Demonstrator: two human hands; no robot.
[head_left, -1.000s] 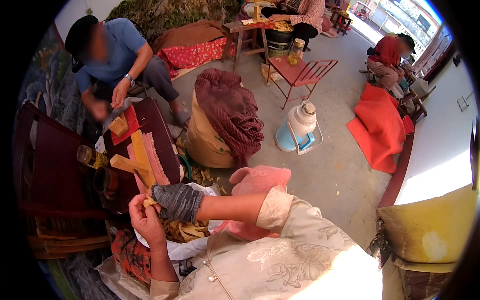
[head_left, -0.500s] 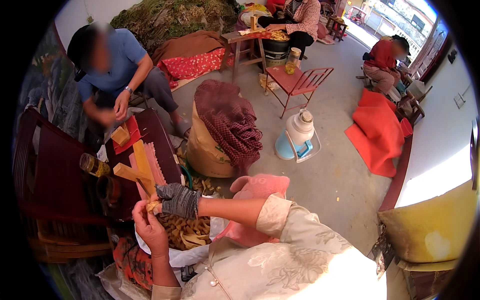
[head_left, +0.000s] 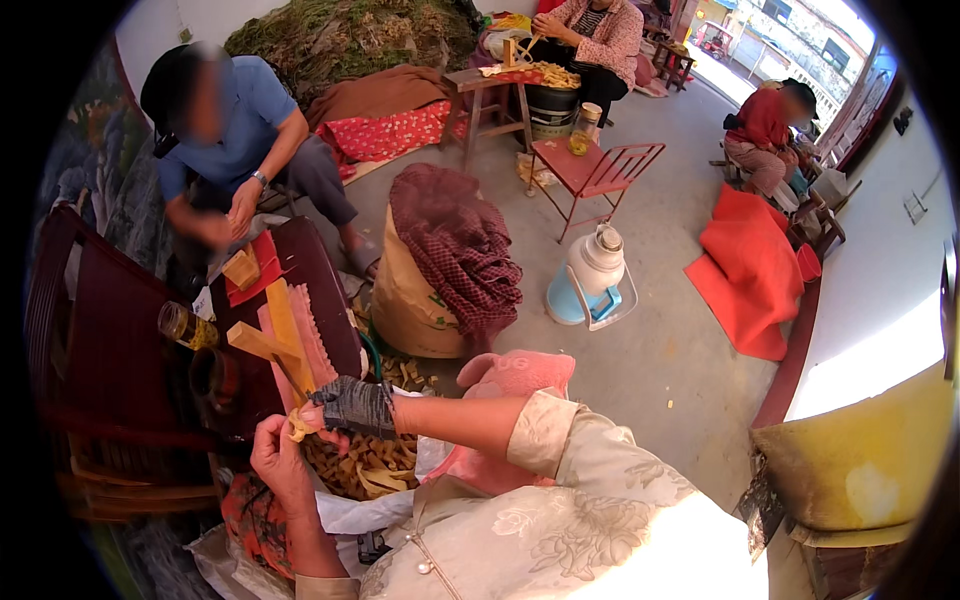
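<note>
My left hand point(head_left: 282, 462) is bare, its fingers pinching a small yellowish-tan strip point(head_left: 298, 428). Against the same strip, at its right side, presses my right hand point(head_left: 352, 408) in a grey fingerless glove. Just beyond both hands, a wooden frame of joined bars point(head_left: 282, 325) lies at the near end of the dark red table point(head_left: 325, 265), on a pink cloth point(head_left: 312, 335). Below my hands a heap of similar tan strips point(head_left: 375, 465) fills a white sack point(head_left: 350, 513). What exactly the strip is, I cannot make out.
On the left are a glass jar point(head_left: 187, 325), a dark cup point(head_left: 213, 375) and a dark red chair point(head_left: 110, 320). A person in blue point(head_left: 240, 110) works across the table. A cloth-covered sack point(head_left: 415, 305), thermos point(head_left: 597, 275) and red chair point(head_left: 590, 165) stand ahead.
Both my hands have shifted slightly left and down with the strip, away from the wooden frame. At the back, the person in the patterned jacket has raised their hands.
</note>
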